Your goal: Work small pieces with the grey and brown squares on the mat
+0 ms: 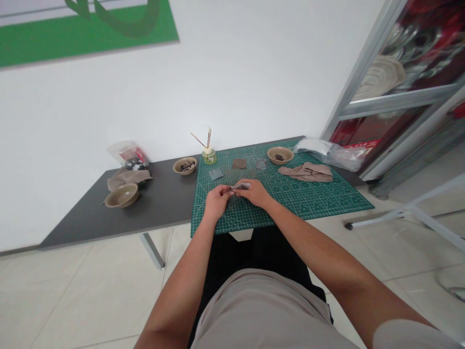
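Note:
Over the green cutting mat (pixel 290 203), my left hand (pixel 217 201) and my right hand (pixel 256 193) meet with fingertips pinched together. Between them is a small grey cloth-like piece (pixel 241 185), partly covered by the fingers; its exact kind is unclear. Just beyond the hands lie three small flat squares: a blue-grey square (pixel 215 174), a brown square (pixel 239 163) and a sheer grey square (pixel 260 164). Behind my right hand, a tan bowl (pixel 280 154) holds some small dark pieces. A crumpled brown cloth (pixel 308 172) lies to the right.
A bowl of dark and pale pieces (pixel 185 166) and a reed diffuser (pixel 209 155) stand left of the squares. Farther left are another tan bowl (pixel 122 196), a brown cloth (pixel 127 178) and a clear plastic container (pixel 128 151). A plastic bag (pixel 330 151) lies at the back right.

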Motion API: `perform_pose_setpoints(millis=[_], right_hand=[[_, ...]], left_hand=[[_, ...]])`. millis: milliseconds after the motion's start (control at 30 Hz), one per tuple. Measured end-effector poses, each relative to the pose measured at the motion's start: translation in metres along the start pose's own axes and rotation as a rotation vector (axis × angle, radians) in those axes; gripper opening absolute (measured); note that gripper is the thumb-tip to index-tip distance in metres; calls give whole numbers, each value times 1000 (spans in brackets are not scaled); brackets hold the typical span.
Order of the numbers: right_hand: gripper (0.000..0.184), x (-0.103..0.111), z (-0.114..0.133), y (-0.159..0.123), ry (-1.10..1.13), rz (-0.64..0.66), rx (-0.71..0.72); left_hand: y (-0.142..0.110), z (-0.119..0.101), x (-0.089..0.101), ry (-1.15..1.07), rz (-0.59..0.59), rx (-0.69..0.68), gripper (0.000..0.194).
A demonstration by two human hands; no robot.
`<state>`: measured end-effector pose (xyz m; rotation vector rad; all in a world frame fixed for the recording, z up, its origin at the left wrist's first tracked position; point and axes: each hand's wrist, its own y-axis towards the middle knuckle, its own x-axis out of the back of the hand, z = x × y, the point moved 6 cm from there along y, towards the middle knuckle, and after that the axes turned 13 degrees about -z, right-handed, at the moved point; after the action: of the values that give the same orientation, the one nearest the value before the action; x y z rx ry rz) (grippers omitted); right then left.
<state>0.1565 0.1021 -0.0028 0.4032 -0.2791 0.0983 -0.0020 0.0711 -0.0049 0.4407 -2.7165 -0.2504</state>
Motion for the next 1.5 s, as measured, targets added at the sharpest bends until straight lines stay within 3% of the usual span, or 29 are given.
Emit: perform_pose_setpoints(millis=[400,633,867,1067,1500], right_hand=[[15,2,17,-4,-187,-18,82],[12,3,24,-4,-108,-1,109],[15,4,15,-4,-100,-24,33],[17,2,23,-5,-112,7,109],[15,2,22,-5,-106,-2,121]], left_hand=[[1,2,0,-3,-25,12,17],[0,-3,0,29,-14,19,15],[-1,-4,1,17,-12,2,15],[0,-1,1,-33,-29,-3,15],[-3,-11,3,64,-42,-26,15]])
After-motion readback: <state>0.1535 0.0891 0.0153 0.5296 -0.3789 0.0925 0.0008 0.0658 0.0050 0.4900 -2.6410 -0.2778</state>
